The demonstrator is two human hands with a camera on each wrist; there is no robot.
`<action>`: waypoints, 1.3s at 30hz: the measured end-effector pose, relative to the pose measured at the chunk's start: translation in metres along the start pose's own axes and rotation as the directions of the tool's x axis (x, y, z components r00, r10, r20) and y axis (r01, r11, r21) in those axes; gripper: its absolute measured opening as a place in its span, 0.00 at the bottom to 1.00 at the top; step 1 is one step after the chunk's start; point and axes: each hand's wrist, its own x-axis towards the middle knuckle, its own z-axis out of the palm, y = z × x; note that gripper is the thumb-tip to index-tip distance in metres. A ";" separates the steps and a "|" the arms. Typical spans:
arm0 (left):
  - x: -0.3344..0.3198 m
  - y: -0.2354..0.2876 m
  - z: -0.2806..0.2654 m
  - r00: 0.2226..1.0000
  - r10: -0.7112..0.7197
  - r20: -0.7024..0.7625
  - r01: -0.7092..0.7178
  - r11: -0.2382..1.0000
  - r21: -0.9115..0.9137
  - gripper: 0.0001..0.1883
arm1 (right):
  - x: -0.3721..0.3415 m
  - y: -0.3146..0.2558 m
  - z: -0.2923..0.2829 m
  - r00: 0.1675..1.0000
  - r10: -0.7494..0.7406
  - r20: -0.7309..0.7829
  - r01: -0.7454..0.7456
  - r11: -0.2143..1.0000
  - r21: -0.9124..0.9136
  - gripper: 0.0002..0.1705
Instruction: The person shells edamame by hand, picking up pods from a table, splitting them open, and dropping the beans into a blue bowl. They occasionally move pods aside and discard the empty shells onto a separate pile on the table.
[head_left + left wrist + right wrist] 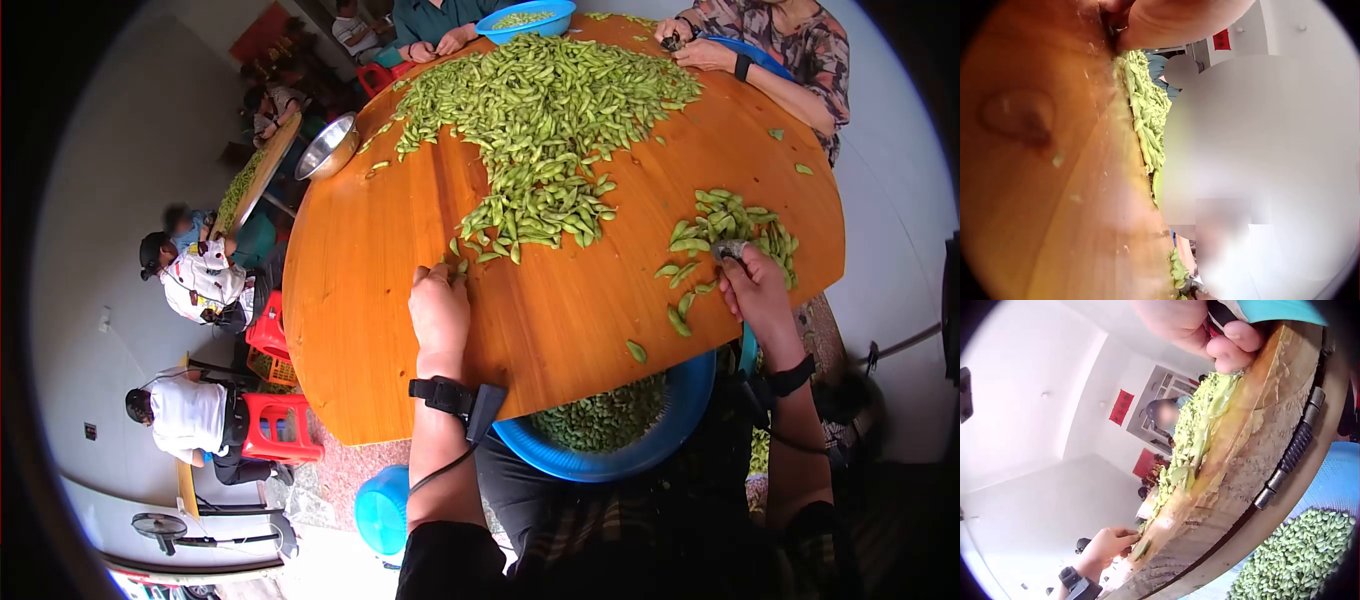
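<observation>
Green pods (545,130) form a large heap on the wooden table (370,290). At the heap's near tip, the left hand (440,312) has its fingertips down on the wood, pinching a pod; the right wrist view shows this left hand (1107,547) from the side. The right hand (762,295), its fingers curled, grips a small dark tool (732,250) beside a smaller pile of pods (745,225). In the right wrist view the curled fingers (1235,350) partly hide the tool. In the left wrist view the left fingertips are mostly hidden.
A blue basin (690,405) of shelled beans (605,415) sits below the table's front edge. One loose pod (636,351) lies near that edge. A metal bowl (328,148) stands at the left rim. Two people sit across, beside blue basins.
</observation>
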 end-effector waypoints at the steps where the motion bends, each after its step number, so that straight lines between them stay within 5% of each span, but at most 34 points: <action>1: -0.001 -0.001 0.000 0.998 0.048 -0.040 -0.047 0.999 0.011 0.11 | 0.000 0.002 0.000 1.000 -0.008 0.028 0.008 1.000 -0.020 0.06; 3: -0.007 0.003 0.002 0.991 0.110 -0.075 -0.109 0.994 0.020 0.11 | -0.009 0.000 0.002 0.994 -0.015 0.110 0.020 0.999 -0.044 0.10; 5: -0.030 0.031 -0.007 0.996 0.030 0.082 -0.002 0.946 -0.325 0.09 | -0.031 -0.017 0.019 0.968 0.039 0.247 -0.047 0.998 0.029 0.17; 6: -0.047 0.051 -0.011 0.989 0.141 0.042 -0.109 0.896 -0.431 0.06 | -0.041 -0.021 0.031 0.946 -0.005 0.325 -0.008 0.999 0.038 0.17; 8: -0.080 0.081 -0.004 0.932 0.147 0.330 0.194 0.567 -0.800 0.11 | -0.053 -0.026 0.052 0.876 0.015 0.483 -0.110 0.979 0.169 0.16; 10: -0.102 0.098 -0.002 0.876 0.209 0.435 0.293 0.484 -0.824 0.14 | -0.059 -0.033 0.064 0.846 0.033 0.533 -0.155 0.970 0.187 0.09; 14: -0.123 0.104 0.013 0.894 0.244 0.376 0.252 0.421 -0.872 0.17 | -0.065 -0.030 0.063 0.828 0.022 0.561 -0.153 0.970 0.187 0.09; 16: -0.127 0.107 0.012 0.918 0.272 0.289 0.097 0.551 -0.829 0.17 | -0.067 -0.030 0.062 0.823 0.006 0.567 -0.122 0.978 0.167 0.09; 23: -0.135 0.108 0.025 0.930 0.339 0.143 -0.102 0.612 -0.785 0.15 | -0.077 -0.019 0.065 0.860 0.030 0.509 -0.184 0.950 0.254 0.09; 28: -0.134 0.108 0.022 0.922 0.315 0.225 0.061 0.456 -0.888 0.12 | -0.079 -0.015 0.071 0.878 0.049 0.476 -0.229 0.917 0.328 0.08; 37: -0.128 0.099 0.017 0.893 0.313 0.324 0.199 0.373 -0.906 0.12 | -0.075 -0.022 0.071 0.850 0.083 0.520 -0.310 0.877 0.368 0.06; 39: -0.122 0.100 0.011 0.843 0.337 0.419 0.329 0.293 -0.898 0.14 | -0.073 -0.026 0.068 0.825 0.124 0.552 -0.354 0.874 0.334 0.06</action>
